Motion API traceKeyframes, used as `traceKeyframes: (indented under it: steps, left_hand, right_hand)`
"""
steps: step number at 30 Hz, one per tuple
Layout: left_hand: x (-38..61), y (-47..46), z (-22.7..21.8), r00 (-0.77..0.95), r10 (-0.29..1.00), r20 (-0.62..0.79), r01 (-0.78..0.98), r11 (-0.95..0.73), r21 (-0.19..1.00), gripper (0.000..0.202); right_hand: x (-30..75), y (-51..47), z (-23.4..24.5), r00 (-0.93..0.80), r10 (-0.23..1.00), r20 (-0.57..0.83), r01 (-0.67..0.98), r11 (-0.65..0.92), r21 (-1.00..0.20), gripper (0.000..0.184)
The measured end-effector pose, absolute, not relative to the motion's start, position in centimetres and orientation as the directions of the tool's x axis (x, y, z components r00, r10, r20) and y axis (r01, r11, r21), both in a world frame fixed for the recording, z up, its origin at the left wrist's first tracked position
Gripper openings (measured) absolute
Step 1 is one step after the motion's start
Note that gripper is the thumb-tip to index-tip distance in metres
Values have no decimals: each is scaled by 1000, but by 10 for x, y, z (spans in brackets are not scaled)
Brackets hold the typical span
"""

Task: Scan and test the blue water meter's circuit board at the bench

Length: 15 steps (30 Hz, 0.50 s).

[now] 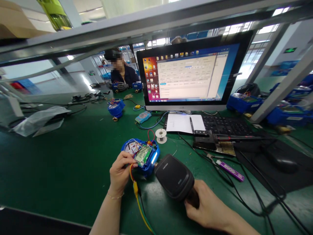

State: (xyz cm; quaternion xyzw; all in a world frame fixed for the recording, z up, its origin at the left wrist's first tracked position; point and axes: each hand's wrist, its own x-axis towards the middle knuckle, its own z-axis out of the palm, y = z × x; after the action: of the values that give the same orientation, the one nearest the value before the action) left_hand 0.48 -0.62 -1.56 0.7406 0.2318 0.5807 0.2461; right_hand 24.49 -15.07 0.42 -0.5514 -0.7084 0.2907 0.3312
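A blue meter housing (149,162) with an open top, a small display board and coloured wires lies on the green bench (73,169). My left hand (120,173) grips its near left side, fingers curled, by a yellow and red lead (135,189). My right hand (207,209) is closed around the handle of a black handheld scanner (174,178), whose head points at the meter from the right.
A monitor (190,76) stands behind, with a keyboard (225,125), a notepad and pen (184,123), a solder spool (161,134), a soldering stand (205,139) and a mouse (281,163). More blue meters (115,108) and cables lie about. Another person (121,73) sits across the bench.
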Motion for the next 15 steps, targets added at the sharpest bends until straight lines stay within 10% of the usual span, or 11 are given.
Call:
traceKeyframes:
  steps: [8, 15]
  left_hand:
    - [4, -7, -16, 218, 637, 739, 59, -765, 642, 7]
    - [1, -7, -14, 215, 643, 735, 53, -759, 649, 6]
  right_hand:
    - [250, -153, 7, -168, 984, 62, 660, 159, -734, 19]
    - [261, -160, -32, 125, 992, -7, 940, -121, -320, 62]
